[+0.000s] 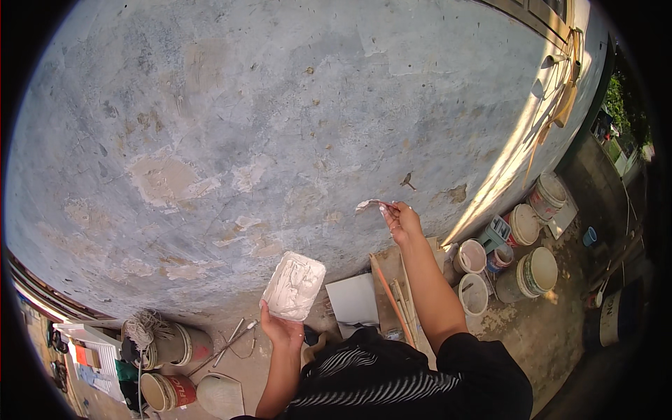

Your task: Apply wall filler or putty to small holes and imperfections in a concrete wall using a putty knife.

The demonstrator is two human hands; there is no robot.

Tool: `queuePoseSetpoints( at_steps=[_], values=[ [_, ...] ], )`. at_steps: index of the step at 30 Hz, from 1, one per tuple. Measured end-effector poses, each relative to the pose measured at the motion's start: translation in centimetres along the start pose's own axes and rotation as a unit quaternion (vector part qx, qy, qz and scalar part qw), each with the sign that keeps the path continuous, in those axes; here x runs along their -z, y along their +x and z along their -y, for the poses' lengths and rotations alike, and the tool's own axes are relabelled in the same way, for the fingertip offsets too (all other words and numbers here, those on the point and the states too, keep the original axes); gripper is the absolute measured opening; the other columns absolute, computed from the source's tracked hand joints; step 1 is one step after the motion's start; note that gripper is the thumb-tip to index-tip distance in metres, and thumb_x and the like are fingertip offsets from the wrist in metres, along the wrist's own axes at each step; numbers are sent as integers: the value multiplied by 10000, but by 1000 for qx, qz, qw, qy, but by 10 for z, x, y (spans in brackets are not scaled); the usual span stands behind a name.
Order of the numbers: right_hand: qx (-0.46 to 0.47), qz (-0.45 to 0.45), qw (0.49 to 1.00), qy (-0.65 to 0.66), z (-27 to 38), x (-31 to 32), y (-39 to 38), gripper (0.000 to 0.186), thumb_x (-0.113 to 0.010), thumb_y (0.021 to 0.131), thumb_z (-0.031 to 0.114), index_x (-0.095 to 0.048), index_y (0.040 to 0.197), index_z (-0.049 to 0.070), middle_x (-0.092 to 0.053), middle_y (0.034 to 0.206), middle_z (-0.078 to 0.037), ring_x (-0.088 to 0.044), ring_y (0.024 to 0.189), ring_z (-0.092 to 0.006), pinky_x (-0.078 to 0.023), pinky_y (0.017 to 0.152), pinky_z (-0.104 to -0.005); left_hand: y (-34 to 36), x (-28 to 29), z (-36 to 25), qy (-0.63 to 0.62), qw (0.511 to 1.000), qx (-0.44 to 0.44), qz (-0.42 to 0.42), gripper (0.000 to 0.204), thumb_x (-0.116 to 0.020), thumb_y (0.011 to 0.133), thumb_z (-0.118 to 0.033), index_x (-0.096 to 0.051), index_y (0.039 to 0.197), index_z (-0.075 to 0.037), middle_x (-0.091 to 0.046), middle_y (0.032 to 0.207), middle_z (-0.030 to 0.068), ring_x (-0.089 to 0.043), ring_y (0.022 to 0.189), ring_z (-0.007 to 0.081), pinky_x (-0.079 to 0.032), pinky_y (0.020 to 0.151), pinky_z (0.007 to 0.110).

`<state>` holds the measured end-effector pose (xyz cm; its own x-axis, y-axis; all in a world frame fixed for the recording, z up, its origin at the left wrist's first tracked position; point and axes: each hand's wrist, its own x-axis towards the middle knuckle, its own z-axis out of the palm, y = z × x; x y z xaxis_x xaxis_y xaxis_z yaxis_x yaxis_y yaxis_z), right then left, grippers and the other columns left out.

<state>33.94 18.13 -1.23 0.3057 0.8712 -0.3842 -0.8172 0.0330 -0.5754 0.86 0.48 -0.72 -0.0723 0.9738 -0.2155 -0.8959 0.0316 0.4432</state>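
Note:
My left hand (pixel 280 325) grips a small white rectangular tray (pixel 294 283) smeared with thick white paste, held out at the lower middle of the view. Up and to the right, my right hand (pixel 400 222) holds a thin scraper (pixel 369 205) coated with white paste, its blade close to the pale blue-grey wall (pixel 252 126); whether it touches the wall I cannot tell. The wall is mottled with lighter patches, small pits and a chipped spot.
Several buckets (pixel 536 273) stand along the wall at right, near a blue cup (pixel 589 236). Orange and tan poles (pixel 385 290) and a white board (pixel 350 306) lie below. At lower left are more buckets (pixel 157 392), a mop head (pixel 147 329) and rods. A window frame (pixel 549 21) is at upper right.

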Motion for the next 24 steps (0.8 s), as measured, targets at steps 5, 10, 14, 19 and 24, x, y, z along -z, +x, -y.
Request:
queuePoseSetpoints(
  at_steps=[5, 10, 14, 19, 24],
  values=[
    [14, 17, 1000, 1, 4, 0, -14, 125, -500, 945, 54, -574, 947, -47, -647, 924, -157, -660, 826, -236, -602, 796, -334, 0, 0, -1, 2, 1000, -4, 0, 622, -423, 994, -433, -393, 1440, 0, -467, 1458, 168, -469, 1331, 338, -381, 1114, 483],
    [22, 23, 999, -23, 11, 20, -38, 128, -506, 931, 58, -590, 988, -20, -659, 952, -138, -666, 839, -223, -584, 779, -344, 0, 4, -5, 2, 1000, -7, -5, 620, -413, 997, -432, -391, 1441, 1, -465, 1459, 168, -469, 1331, 338, -387, 1110, 481],
    [2, 16, 996, -87, -6, 44, -47, 166, -488, 934, 62, -579, 1049, -17, -652, 987, -134, -668, 833, -223, -585, 744, -343, 2, 5, -3, 14, 1000, -13, -3, 616, -405, 1000, -427, -389, 1442, 0, -464, 1459, 170, -467, 1333, 339, -384, 1112, 482],
    [-25, 1, 994, -108, -23, 38, -28, 187, -492, 950, 104, -580, 1044, -31, -661, 977, -149, -667, 856, -243, -587, 758, -346, 4, -2, 0, 19, 1000, -4, 1, 610, -403, 998, -425, -394, 1439, -3, -465, 1460, 165, -468, 1332, 337, -382, 1114, 480],
    [-6, 10, 995, -98, -10, 13, -13, 169, -496, 918, 68, -554, 994, -71, -647, 978, -192, -685, 848, -273, -615, 722, -357, 3, 0, 0, 15, 1000, -4, 1, 624, -422, 996, -441, -399, 1432, 5, -464, 1459, 165, -466, 1331, 335, -374, 1116, 480]
  ],
)
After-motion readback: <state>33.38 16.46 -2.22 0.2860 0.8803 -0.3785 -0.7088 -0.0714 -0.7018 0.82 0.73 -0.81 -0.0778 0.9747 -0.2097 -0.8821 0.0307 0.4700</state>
